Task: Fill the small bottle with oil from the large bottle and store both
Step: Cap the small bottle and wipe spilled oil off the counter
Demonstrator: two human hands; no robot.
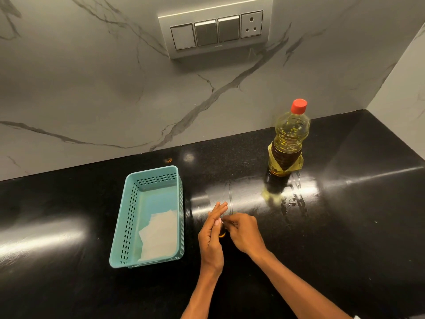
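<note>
Black polished stone is forming the surface [345, 226], with a marble wall and a switch panel [216, 31] behind it. The large oil bottle [287, 143], red cap on, is standing upright near the wall, well apart from the hands. The left hand [210, 236] and the right hand [243, 231] are meeting around the small bottle [222, 233], mostly hidden between them; the left fingers [218, 210] are lying straight and together, the right ones are pinching at its top. Just left, a teal basket [128, 217] is holding white paper [158, 233].
</note>
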